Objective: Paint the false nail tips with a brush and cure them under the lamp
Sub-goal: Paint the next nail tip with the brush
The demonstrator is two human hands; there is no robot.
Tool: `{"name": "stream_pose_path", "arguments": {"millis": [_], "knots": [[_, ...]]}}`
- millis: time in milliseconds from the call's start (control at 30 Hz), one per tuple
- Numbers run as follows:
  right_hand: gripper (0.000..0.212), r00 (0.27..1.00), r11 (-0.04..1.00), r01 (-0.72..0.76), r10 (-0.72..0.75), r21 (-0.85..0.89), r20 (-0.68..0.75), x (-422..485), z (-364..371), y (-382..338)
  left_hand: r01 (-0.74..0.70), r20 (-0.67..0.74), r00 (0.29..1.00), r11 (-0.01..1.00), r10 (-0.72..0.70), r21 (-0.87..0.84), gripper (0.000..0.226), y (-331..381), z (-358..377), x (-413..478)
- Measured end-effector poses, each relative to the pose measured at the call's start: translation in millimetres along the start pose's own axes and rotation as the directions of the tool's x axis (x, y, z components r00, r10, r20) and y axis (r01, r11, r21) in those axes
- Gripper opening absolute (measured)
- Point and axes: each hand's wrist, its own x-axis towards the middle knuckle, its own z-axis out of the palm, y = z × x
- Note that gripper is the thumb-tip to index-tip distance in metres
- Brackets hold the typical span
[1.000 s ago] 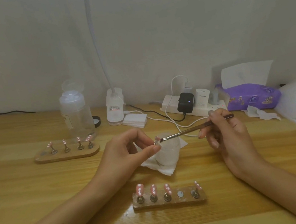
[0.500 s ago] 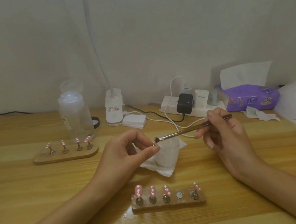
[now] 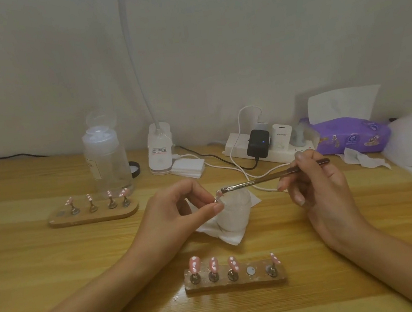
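While over wooden table (image 3: 57, 267), pale wall (image 3: 237, 47) behind: left hand (image 3: 178, 211) round nail tip (image 3: 218, 195), right hand (image 3: 319, 188) round brush (image 3: 255, 181).

Right hand (image 3: 319, 188) nudged brush (image 3: 268, 178) bristles slightly higher on nail tip (image 3: 218, 195).

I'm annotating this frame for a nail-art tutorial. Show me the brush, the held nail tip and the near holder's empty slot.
brush (image 3: 255, 181): head view, middle of the shaft.
held nail tip (image 3: 218, 194): head view, its pink face.
empty slot (image 3: 250, 270): head view, the round silver disc.
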Motion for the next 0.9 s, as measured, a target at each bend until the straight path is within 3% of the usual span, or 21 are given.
{"name": "stream_pose_path", "arguments": {"millis": [200, 367, 533, 667, 900], "knots": [[0.025, 0.998, 0.999, -0.027, 0.025, -0.045, -0.057, 0.9, -1.1, 1.3, -0.005, 0.003, 1.000, 1.000, 0.005, 0.004, 0.029, -1.8, -0.1, 0.9], [0.023, 1.000, 0.999, 0.008, -0.007, -0.042, 0.029, -0.9, 2.5, -0.4, -0.034, 0.004, 0.999, 0.999, 0.034, 0.003, 0.030, -3.6, -0.9, 0.6], [0.029, 0.999, 0.998, 0.003, -0.005, -0.057, -0.043, -0.2, -0.1, 0.2, -0.057, 0.024, 0.998, 0.998, 0.057, -0.005, 0.020, -5.3, -0.5, 1.6], [0.029, 1.000, 1.000, 0.025, -0.025, 0.018, 0.007, -1.3, 2.3, -2.9, -0.063, 0.015, 0.998, 0.998, 0.063, 0.016, 0.012, -5.8, -1.1, 1.5], [0.028, 0.999, 0.999, 0.004, -0.007, -0.053, -0.049, 0.7, -0.5, 0.0, -0.087, -0.002, 0.996, 0.996, 0.088, 0.026, 0.006, -6.4, -1.3, 1.0]]}}
